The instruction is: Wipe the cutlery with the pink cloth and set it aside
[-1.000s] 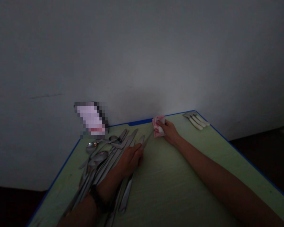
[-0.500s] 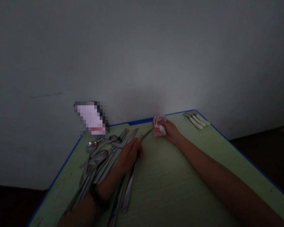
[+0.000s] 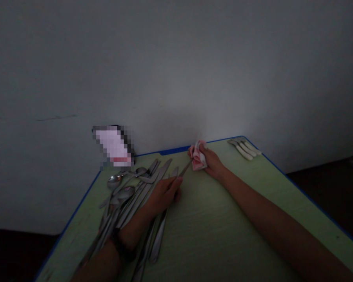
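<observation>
My left hand (image 3: 166, 192) is closed around a slim metal piece of cutlery (image 3: 186, 167). Its far end disappears into a folded pink-and-white cloth (image 3: 198, 158), so I cannot tell which kind it is. My right hand (image 3: 214, 162) grips that cloth around the end. Beneath and beside my left hand lie several table knives (image 3: 159, 239), with their blades and handles side by side. Further left, several spoons (image 3: 114, 180) overlap in a loose pile, partly covered by my left forearm.
Several forks with white handles (image 3: 245, 149) lie together at the table's far right corner. A phone-like device with a blurred screen (image 3: 113, 145) leans on the wall (image 3: 176, 70) at the back left. The green table (image 3: 223, 231) has a blue edge and meets the wall.
My left hand has shifted slightly right and rolled, its thumb now along the top of the cutlery. The cloth has turned and bunched a little in my right hand.
</observation>
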Demonstrator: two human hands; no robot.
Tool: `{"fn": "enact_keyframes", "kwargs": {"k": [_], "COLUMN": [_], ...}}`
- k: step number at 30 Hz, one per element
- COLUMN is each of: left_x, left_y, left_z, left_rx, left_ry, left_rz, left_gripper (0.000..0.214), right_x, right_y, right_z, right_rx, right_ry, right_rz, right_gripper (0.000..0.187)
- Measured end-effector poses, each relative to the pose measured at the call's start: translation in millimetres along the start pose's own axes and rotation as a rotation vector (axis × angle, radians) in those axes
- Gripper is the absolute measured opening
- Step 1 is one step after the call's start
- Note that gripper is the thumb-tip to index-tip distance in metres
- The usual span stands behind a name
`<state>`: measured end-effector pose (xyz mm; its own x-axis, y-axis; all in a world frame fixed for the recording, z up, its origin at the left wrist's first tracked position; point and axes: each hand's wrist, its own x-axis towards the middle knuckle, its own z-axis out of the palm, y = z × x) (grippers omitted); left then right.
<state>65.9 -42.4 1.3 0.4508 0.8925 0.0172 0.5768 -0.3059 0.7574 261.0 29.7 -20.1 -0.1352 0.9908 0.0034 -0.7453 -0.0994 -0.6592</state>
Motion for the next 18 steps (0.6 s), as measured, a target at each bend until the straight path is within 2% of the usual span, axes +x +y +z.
{"fn": "enact_keyframes", "kwargs": {"k": [6, 10, 13, 18], "left_x": [0.5, 1.4, 1.9, 2.7], "left_y": [0.0, -1.1, -0.8, 0.9], "left_z": [-1.6, -1.1, 0.0, -0.9], "left_rx": [-0.095, -0.112, -0.16, -0.269], "left_ry": [0.018, 0.054, 0.062, 0.037], "left_rz": [0.027, 0.034, -0.008, -0.045], "left_gripper": [0.05, 0.044, 0.029, 0.044], "right_x": [0.2, -1.2, -0.6, 7.2], "right_y": [3.5, 2.0, 1.0, 0.3], "right_z": [-2.4, -2.2, -2.4, -7.3], "right_rx": [-0.083, -0.152, -0.145, 0.013], "right_ry": [0.041, 0.044, 0.06, 0.141], "right_rz": [0.009, 0.034, 0.041, 0.046], "right_gripper": [0.012, 0.023, 0.025, 0.016]}}
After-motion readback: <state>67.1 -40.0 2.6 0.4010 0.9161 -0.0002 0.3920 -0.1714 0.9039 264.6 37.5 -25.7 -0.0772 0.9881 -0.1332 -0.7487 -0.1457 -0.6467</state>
